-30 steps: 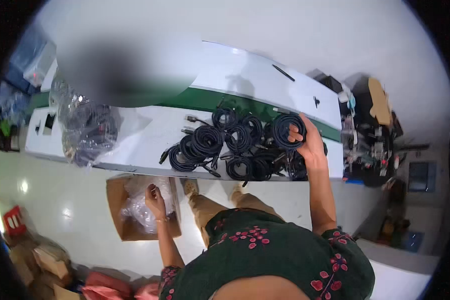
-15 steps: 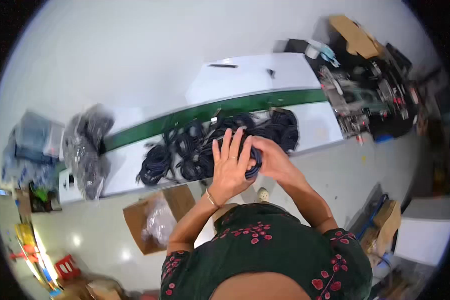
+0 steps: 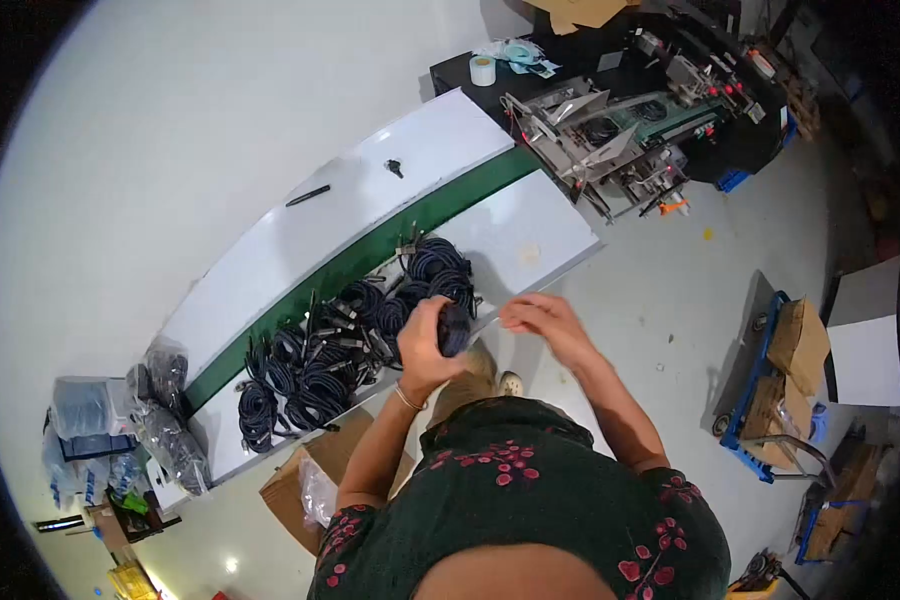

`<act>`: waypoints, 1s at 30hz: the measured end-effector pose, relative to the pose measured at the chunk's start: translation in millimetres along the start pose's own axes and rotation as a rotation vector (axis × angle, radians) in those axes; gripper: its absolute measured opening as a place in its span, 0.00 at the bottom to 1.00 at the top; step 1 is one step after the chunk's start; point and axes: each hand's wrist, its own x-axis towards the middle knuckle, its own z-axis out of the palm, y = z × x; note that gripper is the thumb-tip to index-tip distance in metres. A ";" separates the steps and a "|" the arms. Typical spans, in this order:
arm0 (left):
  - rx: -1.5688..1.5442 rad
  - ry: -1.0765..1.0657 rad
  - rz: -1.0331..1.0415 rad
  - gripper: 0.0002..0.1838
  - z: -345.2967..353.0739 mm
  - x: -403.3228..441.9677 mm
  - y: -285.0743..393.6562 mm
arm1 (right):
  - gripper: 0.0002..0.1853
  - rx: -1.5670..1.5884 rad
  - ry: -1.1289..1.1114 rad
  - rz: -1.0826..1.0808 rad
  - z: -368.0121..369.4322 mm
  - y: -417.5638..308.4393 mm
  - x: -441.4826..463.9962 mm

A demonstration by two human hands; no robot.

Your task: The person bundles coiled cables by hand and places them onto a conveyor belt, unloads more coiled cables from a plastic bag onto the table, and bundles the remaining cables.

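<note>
Basically left hand [image 3: 429,346] grips dark cable coil [image 3: 454,328] upright over front edge of white table [image 3: 515,232], right hand [image 3: 550,325] is half open, fingers bent, just beside it at 3 o'clock and not touching. From the held coil, cable pile [image 3: 320,365] runs across the tabletop from 12 round to 8 o'clock, against green strip [image 3: 345,262], pen [image 3: 308,196] beyond at 10 o'clock. Open cardboard box [image 3: 288,492] with clear plastic [image 3: 317,493] sits at 7 o'clock, metal machine [image 3: 610,135] at 1 o'clock
</note>
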 end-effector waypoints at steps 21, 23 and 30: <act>0.680 -0.208 -0.261 0.42 164.3 200.5 -202.3 | 0.11 -0.261 0.370 0.003 -231.3 176.9 -75.5; 0.712 -0.216 -0.356 0.44 189.6 197.6 -208.8 | 0.10 -0.199 0.360 0.273 -250.4 128.9 -61.9; 0.208 0.207 -0.365 0.23 85.7 166.1 -148.4 | 0.11 -0.197 0.168 0.458 -316.0 103.9 22.1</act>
